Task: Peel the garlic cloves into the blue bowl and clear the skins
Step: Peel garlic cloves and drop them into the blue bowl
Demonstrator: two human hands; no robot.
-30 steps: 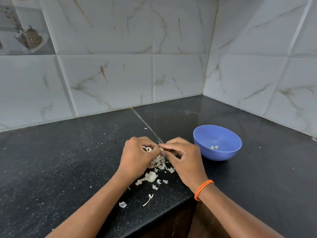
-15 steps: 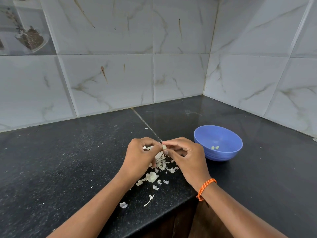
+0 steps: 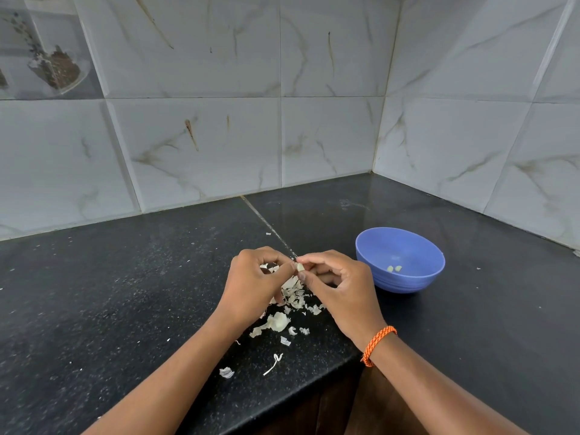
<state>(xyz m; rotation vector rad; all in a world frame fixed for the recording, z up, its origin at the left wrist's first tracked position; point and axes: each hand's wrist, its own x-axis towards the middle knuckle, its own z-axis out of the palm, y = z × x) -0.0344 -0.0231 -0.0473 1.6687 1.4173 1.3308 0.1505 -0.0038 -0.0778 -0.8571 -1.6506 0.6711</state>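
**Clove pinched between both hands, skins piling below**

The left hand [image 3: 257, 277] and the right hand [image 3: 339, 284] meet fingertip to fingertip above the tabletop [image 3: 125, 293], each with fingers curled, and both pinch one small clove [image 3: 300, 267] between them. Only a pale sliver of it shows, so how much skin is left on it cannot be told.

A clove this size should be light and firm, but likely slick once bare — best held at its two ends while a nail lifts the papery skin at the tip. The skin itself looks thin, brittle and apt to drift.

Under the hands lies a loose heap of skins [image 3: 292, 296], with more scraps scattered toward the tabletop's near edge, one curled strip [image 3: 273, 363] among them. The bowl [image 3: 400, 260] stands just to the right of the right hand, apart from it, with two peeled cloves [image 3: 394, 268] in its bottom. Nothing stands between hands and bowl. An orange band [image 3: 378, 344] circles the right wrist; tiled walls close the corner behind.
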